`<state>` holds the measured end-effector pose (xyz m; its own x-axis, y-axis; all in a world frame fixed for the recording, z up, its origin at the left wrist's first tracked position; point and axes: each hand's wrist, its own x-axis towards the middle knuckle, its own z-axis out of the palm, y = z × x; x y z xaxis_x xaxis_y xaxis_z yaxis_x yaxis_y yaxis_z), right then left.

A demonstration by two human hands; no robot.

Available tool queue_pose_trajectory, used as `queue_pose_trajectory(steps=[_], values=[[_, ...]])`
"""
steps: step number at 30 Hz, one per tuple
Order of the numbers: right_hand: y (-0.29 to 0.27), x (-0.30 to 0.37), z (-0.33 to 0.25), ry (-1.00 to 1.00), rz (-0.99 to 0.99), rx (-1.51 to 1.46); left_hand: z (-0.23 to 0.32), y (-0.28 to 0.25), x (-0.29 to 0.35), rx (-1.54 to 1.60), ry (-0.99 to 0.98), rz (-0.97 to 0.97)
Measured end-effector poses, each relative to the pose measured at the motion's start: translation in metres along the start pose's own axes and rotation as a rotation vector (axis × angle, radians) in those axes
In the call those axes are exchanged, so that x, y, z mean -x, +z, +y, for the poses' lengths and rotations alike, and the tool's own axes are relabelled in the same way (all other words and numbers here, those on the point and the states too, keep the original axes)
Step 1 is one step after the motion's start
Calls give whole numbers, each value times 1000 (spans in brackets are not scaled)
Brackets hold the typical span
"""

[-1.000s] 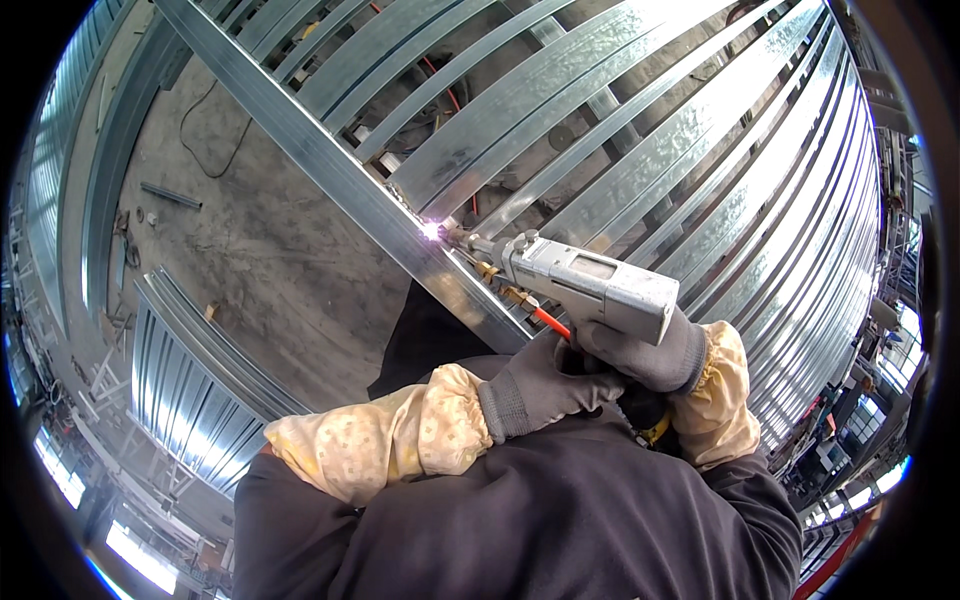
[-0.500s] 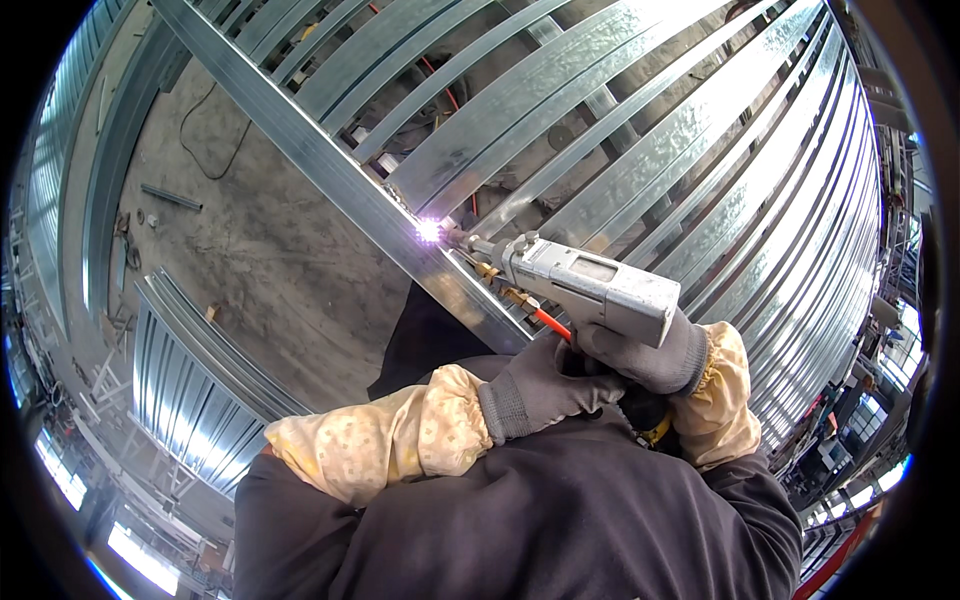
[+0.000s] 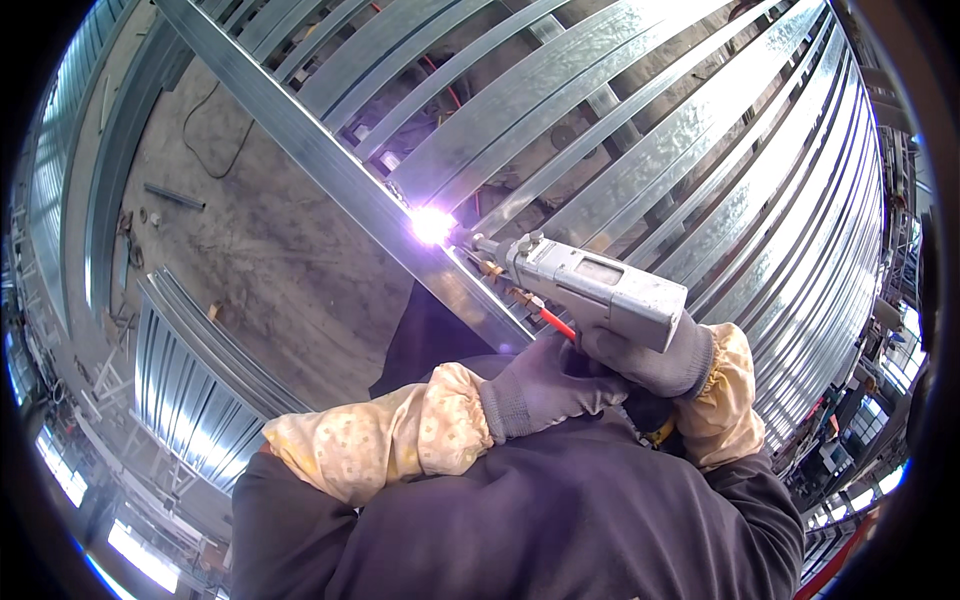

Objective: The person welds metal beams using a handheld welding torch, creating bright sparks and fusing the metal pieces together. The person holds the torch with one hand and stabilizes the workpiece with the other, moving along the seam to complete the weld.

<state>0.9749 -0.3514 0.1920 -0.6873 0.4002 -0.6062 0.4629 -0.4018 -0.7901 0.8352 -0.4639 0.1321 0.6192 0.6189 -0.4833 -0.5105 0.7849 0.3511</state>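
My right hand point(image 3: 668, 360), in a grey glove, is wrapped round the handle of a silver-grey handheld welding gun point(image 3: 605, 287). Below the handle, my left hand point(image 3: 550, 388), gloved alike, closes in against the grip and my right fingers; its fingertips are partly hidden. The gun's nozzle points left to a joint where a galvanised slat point(image 3: 455, 180) meets a long metal rail point(image 3: 330, 165). A bright white-violet glare point(image 3: 433, 226) covers the nozzle tip and the joint. A red hose point(image 3: 556, 322) with brass fittings runs beneath the gun body.
Many parallel metal slats point(image 3: 700, 130) spread away to the right, with gaps between them. A stack of ribbed metal profiles point(image 3: 205, 385) stands at the lower left. On the concrete floor point(image 3: 290, 270) lie a thin black cable point(image 3: 225, 165) and a short metal bar point(image 3: 174, 196).
The glare at the joint has grown larger and brighter, tinting nearby surfaces violet. The gun and both hands have shifted very slightly right and down in the picture.
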Motion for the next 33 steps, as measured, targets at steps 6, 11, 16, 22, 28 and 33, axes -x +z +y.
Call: queue_pose_trajectory(steps=[6, 11, 16, 22, 28, 33], values=[[0, -3, -2, 47, -7, 25, 1, -2, 1, 49, 17, -13], [1, -6, 1, -21, 3, 32, 6, 0, 3, 71, 33, -6], [1, -6, -5, 27, 6, 38, 5, -3, 1, 17, -25, -4], [0, -9, -4, 42, -5, 57, 3, 3, 1, 57, 15, 66], [-3, -14, 9, -166, -43, 320, 4, -1, 2, 22, 27, 45], [0, -10, -3, -45, -45, 172, -2, -5, 2, 57, 27, -14]])
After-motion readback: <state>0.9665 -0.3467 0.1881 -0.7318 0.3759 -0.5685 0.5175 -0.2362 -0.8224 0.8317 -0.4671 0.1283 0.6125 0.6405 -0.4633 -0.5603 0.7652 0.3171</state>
